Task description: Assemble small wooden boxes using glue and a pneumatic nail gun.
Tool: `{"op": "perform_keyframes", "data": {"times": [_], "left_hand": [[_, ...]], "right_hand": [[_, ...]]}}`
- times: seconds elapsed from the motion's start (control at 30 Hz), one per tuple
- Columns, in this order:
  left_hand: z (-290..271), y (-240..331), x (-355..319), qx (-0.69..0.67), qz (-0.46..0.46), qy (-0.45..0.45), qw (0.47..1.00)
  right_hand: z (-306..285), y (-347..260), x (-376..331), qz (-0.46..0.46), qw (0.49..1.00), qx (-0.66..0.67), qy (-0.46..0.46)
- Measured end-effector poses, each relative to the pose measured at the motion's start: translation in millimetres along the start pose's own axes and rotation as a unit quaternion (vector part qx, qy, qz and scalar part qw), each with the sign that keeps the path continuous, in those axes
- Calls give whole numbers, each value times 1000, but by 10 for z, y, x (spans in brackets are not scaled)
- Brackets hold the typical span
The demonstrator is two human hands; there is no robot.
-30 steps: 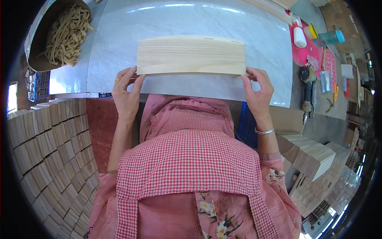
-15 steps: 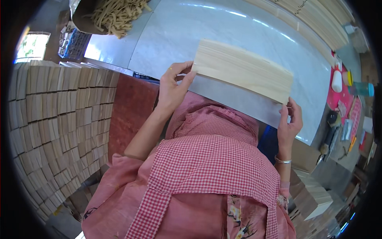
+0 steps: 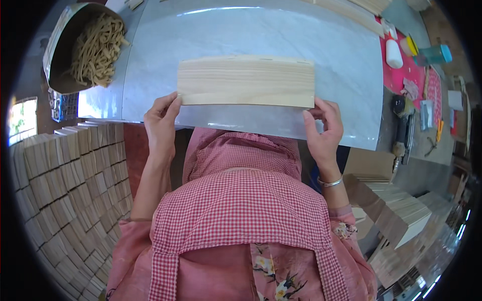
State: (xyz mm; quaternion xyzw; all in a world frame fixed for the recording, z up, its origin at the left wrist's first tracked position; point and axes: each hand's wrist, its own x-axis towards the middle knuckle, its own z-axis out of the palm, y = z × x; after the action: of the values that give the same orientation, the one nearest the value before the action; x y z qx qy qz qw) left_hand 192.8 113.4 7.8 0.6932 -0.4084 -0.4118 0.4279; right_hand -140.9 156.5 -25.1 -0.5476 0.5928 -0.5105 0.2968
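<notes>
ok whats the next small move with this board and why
Probably close the right hand a little at the near right corner of the wooden board: its thumb and fingers look spread wider than those of the left hand at the near left corner, though whether the right hand touches is hard to tell.

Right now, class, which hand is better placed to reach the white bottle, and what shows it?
Probably the right hand: it is at the right end of the board, nearer the white bottle. The left hand is at the opposite end.
</notes>
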Motion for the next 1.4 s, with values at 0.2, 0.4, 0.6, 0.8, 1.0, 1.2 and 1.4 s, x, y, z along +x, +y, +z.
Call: {"op": "perform_keyframes", "data": {"times": [0.2, 0.4, 0.6, 0.8, 1.0, 1.2, 1.4], "left_hand": [[22, 89, 35, 49, -29, 20, 998], [212, 253, 174, 70, -43, 63, 995], [457, 386, 924, 76, 0, 47, 996], [622, 514, 1405, 73, 39, 20, 996], [706, 495, 1483, 88, 66, -5, 994], [720, 510, 1461, 113, 82, 20, 990], [694, 499, 1507, 156, 100, 30, 982]], "right_hand": [[-34, 67, 19, -6, 998, 54, -10], [-31, 110, 12, -4, 995, 94, -21], [71, 82, 54, -60, 995, 73, -29], [-170, 226, 388, -97, 987, 11, -124], [-233, 269, 852, -258, 951, -116, -125], [-268, 362, 1099, -303, 928, -79, -202], [-250, 489, 1191, -294, 926, -14, -234]]}}
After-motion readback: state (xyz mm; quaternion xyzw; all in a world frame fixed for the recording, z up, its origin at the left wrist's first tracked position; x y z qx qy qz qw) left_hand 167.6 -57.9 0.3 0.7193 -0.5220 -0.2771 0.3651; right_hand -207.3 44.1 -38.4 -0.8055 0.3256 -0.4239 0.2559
